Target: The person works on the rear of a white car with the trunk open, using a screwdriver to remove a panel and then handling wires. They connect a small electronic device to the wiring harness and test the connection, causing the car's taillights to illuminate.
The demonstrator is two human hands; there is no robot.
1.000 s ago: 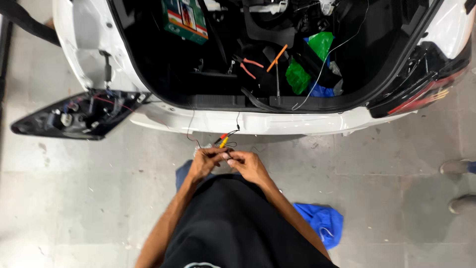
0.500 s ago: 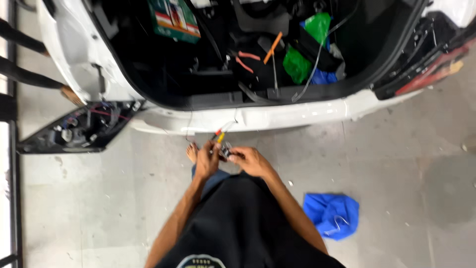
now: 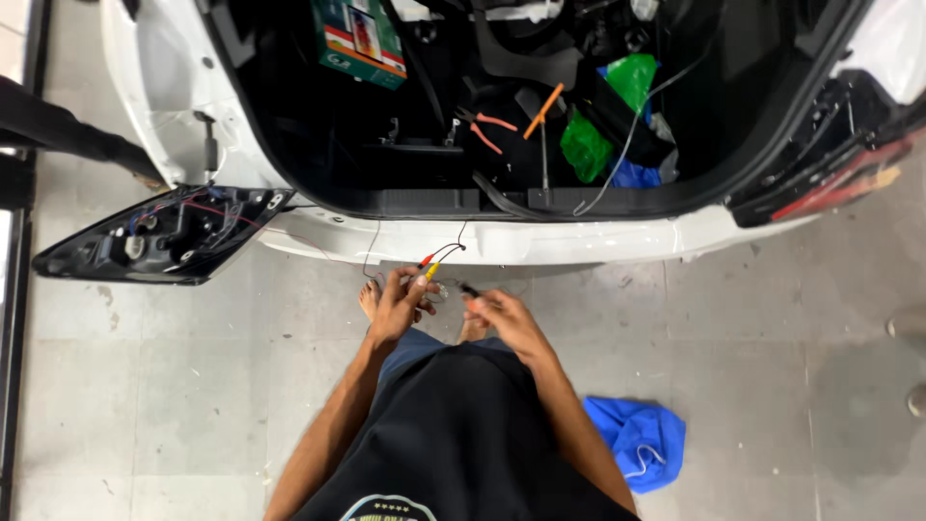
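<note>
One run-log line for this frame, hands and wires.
left hand: holds red and yellow wire ends | right hand: pinches black wire end | hands apart | behind: open car boot

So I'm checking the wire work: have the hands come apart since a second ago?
Yes. The right hand has drawn away from the left hand, rightward along the white bumper.

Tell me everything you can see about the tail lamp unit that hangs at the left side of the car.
The tail lamp unit is a long, dark, pointed housing, seemingly plastic, seen from its back side. It is out of the white car body and lies roughly level beside the rear corner, above the grey tiled floor. Round bulb sockets and thin red and dark wires show on its back. A thin wire runs from it toward the bumper. No hand touches it.
</note>
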